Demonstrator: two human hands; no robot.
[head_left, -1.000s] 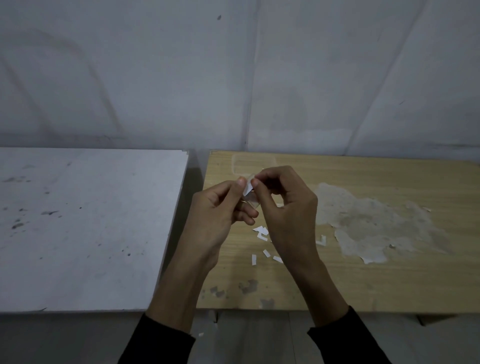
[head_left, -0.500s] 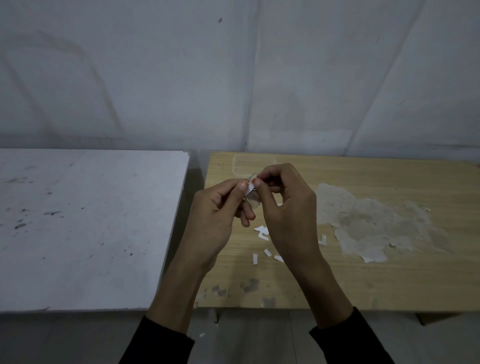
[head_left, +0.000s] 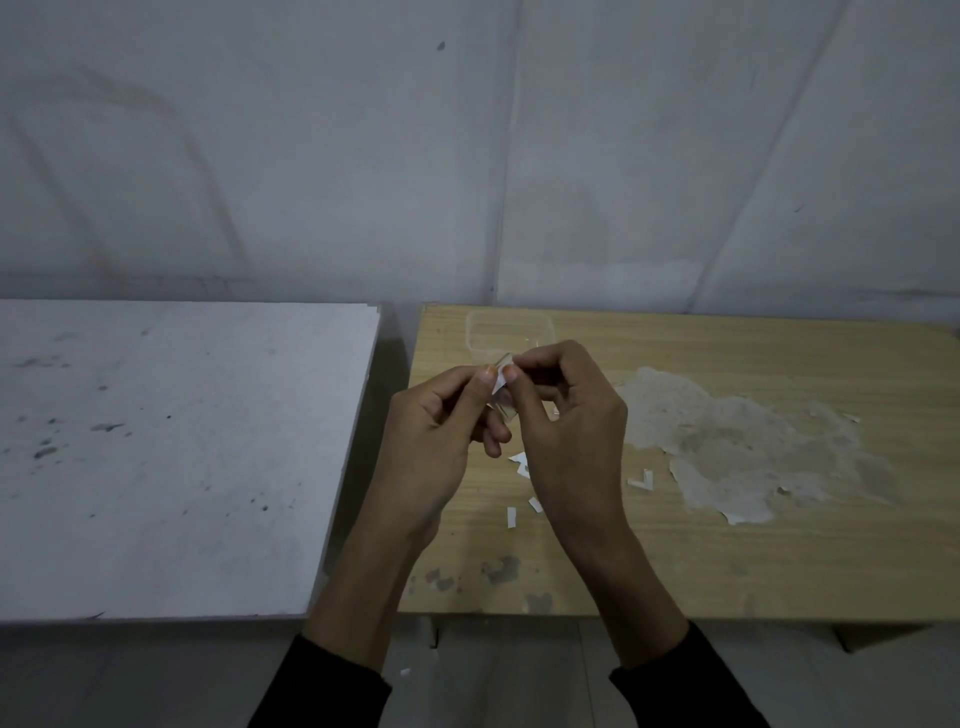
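Note:
Both hands are raised together over the left part of a wooden table (head_left: 727, 561). My left hand (head_left: 441, 441) holds a small clear piece (head_left: 504, 408) with a white paper strip (head_left: 500, 383) on it. My right hand (head_left: 566, 415) pinches the top of that strip between thumb and forefinger. The fingers hide much of the clear piece. Several small white paper scraps (head_left: 519, 462) lie on the wood below the hands.
A clear plastic lid or shallow tray (head_left: 480, 325) lies at the back of the wooden table. A large patch of peeled veneer (head_left: 727, 436) spreads to the right. A white table (head_left: 156, 447) stands on the left across a narrow gap. A wall rises behind.
Both hands have stayed together on the small piece, with only slight finger shifts; the white strip shows a little more between the fingertips.

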